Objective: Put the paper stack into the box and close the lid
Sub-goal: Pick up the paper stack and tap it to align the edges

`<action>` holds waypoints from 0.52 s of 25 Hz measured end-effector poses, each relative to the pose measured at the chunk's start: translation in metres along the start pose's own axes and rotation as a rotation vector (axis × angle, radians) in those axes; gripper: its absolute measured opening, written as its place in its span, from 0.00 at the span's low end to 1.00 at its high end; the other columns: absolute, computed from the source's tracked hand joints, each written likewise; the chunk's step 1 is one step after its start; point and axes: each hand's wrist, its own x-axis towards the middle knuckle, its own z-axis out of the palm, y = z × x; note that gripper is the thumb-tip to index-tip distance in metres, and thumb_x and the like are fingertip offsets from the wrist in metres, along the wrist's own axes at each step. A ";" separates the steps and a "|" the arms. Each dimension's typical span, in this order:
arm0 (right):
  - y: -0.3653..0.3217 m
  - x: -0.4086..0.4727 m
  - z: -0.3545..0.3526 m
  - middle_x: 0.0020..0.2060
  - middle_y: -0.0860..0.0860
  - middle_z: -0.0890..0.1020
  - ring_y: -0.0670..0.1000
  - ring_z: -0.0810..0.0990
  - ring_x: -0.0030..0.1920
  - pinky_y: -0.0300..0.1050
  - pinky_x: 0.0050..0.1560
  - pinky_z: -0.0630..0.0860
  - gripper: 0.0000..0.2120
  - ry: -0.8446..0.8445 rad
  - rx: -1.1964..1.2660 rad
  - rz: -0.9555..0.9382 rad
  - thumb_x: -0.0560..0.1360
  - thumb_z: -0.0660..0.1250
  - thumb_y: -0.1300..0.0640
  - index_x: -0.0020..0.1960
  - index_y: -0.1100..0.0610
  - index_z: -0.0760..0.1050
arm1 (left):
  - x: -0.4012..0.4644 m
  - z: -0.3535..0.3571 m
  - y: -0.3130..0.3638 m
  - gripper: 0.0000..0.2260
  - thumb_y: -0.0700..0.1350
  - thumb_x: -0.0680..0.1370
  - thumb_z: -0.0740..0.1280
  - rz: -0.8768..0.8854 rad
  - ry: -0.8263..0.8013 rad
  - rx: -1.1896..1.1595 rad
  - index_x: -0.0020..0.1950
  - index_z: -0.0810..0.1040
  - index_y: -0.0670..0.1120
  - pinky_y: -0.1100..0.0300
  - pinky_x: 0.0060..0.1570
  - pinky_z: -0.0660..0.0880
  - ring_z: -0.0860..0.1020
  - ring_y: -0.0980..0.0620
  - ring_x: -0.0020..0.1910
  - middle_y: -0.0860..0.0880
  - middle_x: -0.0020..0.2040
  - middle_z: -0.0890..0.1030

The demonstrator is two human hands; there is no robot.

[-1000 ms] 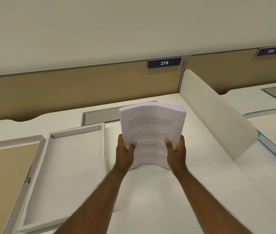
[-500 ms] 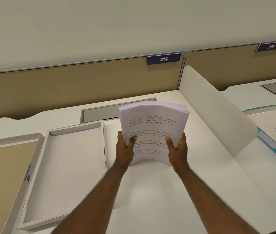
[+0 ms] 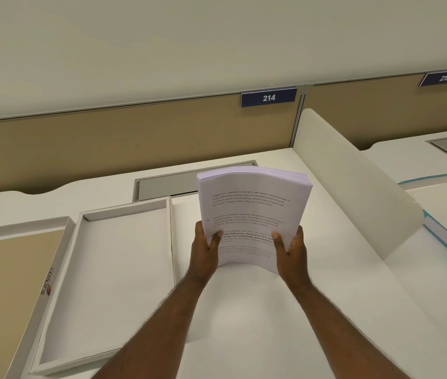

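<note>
Paper stack point(image 3: 253, 212) held upright above desk point(image 3: 244, 310), right of empty box point(image 3: 113, 269); left hand point(image 3: 206, 248) & right hand point(image 3: 290, 248) pinch its lower side edges, thumbs on front sheet, other fingers hidden behind. Recommend: lay stack flat, align long axis w/ box's long side, lower evenly w/ both hands. Long axis currently near vertical, printed face toward camera, top edge bowed; lid point(image 3: 11, 283) lies left of box.

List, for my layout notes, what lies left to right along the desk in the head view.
Tan-lined box lid → empty white cardboard box → printed paper stack held in both hands → curved white divider → teal-edged tray.
</note>
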 end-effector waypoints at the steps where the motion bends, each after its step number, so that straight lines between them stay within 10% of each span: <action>1: -0.002 -0.001 0.000 0.54 0.52 0.78 0.54 0.79 0.52 0.57 0.55 0.79 0.16 0.006 0.007 0.003 0.75 0.67 0.54 0.59 0.51 0.66 | -0.001 -0.001 -0.001 0.12 0.42 0.79 0.66 0.000 -0.004 -0.001 0.59 0.67 0.54 0.57 0.53 0.80 0.79 0.49 0.56 0.53 0.55 0.78; 7: -0.047 0.016 -0.001 0.49 0.43 0.79 0.42 0.80 0.50 0.38 0.47 0.78 0.25 0.058 0.082 -0.036 0.67 0.77 0.55 0.59 0.50 0.67 | 0.018 -0.006 0.052 0.26 0.56 0.67 0.74 0.101 0.048 -0.103 0.60 0.71 0.50 0.55 0.49 0.82 0.83 0.54 0.51 0.55 0.52 0.82; 13: -0.094 0.042 0.005 0.45 0.49 0.81 0.50 0.81 0.44 0.49 0.45 0.82 0.24 0.208 0.180 -0.040 0.65 0.70 0.36 0.53 0.50 0.73 | 0.036 0.002 0.109 0.16 0.62 0.73 0.65 0.040 0.179 -0.203 0.40 0.73 0.50 0.59 0.37 0.75 0.77 0.55 0.35 0.54 0.36 0.79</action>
